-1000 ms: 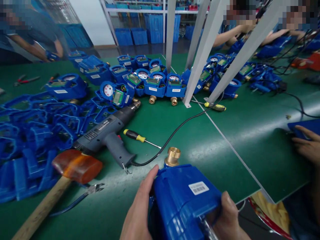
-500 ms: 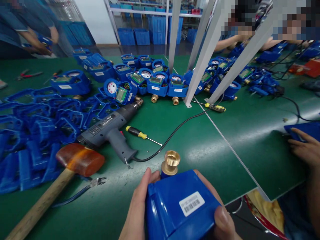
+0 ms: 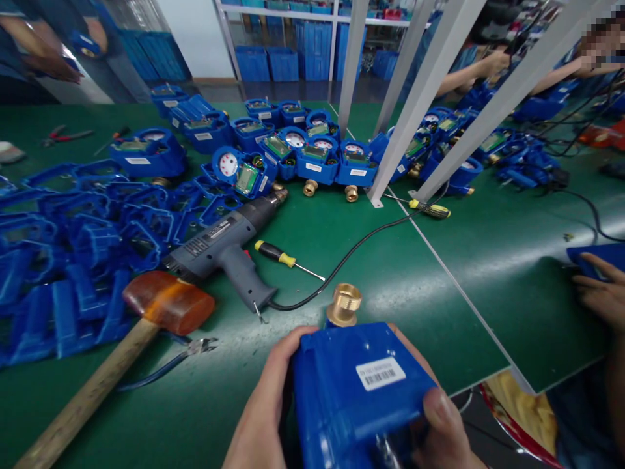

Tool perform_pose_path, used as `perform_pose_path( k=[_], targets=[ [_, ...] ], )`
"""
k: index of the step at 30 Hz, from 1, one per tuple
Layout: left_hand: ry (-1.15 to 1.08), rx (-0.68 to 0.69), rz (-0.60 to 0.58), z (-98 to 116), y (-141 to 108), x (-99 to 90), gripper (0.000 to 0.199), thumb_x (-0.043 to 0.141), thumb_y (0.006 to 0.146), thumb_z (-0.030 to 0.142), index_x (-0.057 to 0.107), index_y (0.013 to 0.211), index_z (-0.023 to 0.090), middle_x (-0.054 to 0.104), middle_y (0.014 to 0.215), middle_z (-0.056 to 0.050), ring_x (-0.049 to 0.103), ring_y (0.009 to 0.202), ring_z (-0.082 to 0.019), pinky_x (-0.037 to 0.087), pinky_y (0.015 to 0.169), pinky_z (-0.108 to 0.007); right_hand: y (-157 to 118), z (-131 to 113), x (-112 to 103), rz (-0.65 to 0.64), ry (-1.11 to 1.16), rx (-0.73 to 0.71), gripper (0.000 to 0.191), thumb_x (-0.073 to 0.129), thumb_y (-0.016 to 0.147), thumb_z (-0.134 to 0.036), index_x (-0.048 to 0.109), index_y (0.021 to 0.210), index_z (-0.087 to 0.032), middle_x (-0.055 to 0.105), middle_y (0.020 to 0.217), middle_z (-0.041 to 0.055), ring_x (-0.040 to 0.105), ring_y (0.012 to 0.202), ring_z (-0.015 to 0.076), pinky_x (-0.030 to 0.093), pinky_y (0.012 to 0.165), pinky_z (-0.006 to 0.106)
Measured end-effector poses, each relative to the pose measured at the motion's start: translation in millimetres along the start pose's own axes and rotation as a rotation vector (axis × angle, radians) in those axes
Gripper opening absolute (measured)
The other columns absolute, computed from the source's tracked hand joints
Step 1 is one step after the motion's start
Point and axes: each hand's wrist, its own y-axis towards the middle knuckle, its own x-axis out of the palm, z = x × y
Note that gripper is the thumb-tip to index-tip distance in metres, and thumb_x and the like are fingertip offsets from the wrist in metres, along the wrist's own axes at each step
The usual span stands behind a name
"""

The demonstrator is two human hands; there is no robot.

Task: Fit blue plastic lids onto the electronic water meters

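A blue meter housing with a white barcode label fills the bottom centre, its brass threaded fitting pointing away from me. My left hand grips its left side, and my right hand holds the right side with the thumb near the lower right corner. The undersides of both hands are hidden. Left of them lie a mallet with a wooden handle, cutting pliers, and a grey heat gun. A black and yellow screwdriver rests beyond the housing.
Blue frames are heaped at the left. Several open blue meters stand across the back, near slanted metal posts. A black cable crosses the green table. At the right, another person's hand touches a blue part.
The view has shifted slightly, so the table items appear further right and a little higher. The housing is tilted somewhat differently in my hands, showing a shiny lower edge.
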Motion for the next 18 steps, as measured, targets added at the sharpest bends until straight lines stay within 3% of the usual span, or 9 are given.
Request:
perform_pose_path(
  k=[3,5,9,12,18],
  targets=[
    [-0.069,-0.034,-0.143,2.7,14.6,-2.2,0.106,0.085,0.043,0.056,0.040,0.136,0.031,0.042,0.142,-0.007,0.039,0.129,-0.040,0.034,0.108,-0.048,16.8,-6.4,12.2,-0.001,-0.012,0.027,0.059,0.071,0.069,-0.057,0.055,0.117,-0.026,0.066,0.117,0.0084,0.062,0.106,0.0324,0.050,0.088,0.046],
    [-0.172,-0.090,-0.194,2.7,27.3,-4.2,0.107,0.084,0.048,0.057,0.033,0.139,0.033,0.041,0.143,-0.006,0.042,0.128,-0.037,0.040,0.104,-0.045,28.9,-12.6,24.2,-0.009,-0.033,0.047,0.055,0.066,0.075,-0.058,0.057,0.116,-0.022,0.069,0.110,0.0087,0.064,0.103,0.0297,0.050,0.089,0.043],
    [-0.323,-0.130,-0.166,-1.4,51.9,-8.3,0.086,0.081,0.059,0.049,0.044,0.133,0.024,0.051,0.135,-0.010,0.046,0.125,-0.033,0.039,0.105,-0.040,50.0,-23.5,43.0,-0.047,-0.031,0.090,0.049,0.056,0.085,-0.056,0.060,0.114,-0.016,0.072,0.094,0.0081,0.065,0.098,0.0264,0.051,0.085,0.041],
    [-0.346,-0.132,-0.153,-5.6,62.5,-10.0,0.076,0.080,0.061,0.045,0.052,0.127,0.020,0.063,0.120,-0.012,0.053,0.118,-0.033,0.041,0.102,-0.040,57.7,-27.0,47.5,-0.074,-0.011,0.101,0.047,0.054,0.087,-0.055,0.061,0.113,-0.016,0.072,0.093,0.0071,0.065,0.097,0.0243,0.051,0.086,0.040],
    [-0.335,-0.132,-0.123,-6.0,57.8,-6.8,0.085,0.078,0.058,0.054,0.047,0.132,0.023,0.062,0.122,-0.010,0.055,0.115,-0.035,0.049,0.093,-0.040,49.8,-25.6,48.2,-0.055,-0.048,0.038,0.044,0.059,0.085,-0.054,0.059,0.111,-0.019,0.068,0.108,0.0067,0.062,0.103,0.0224,0.047,0.093,0.039]
  ],
)
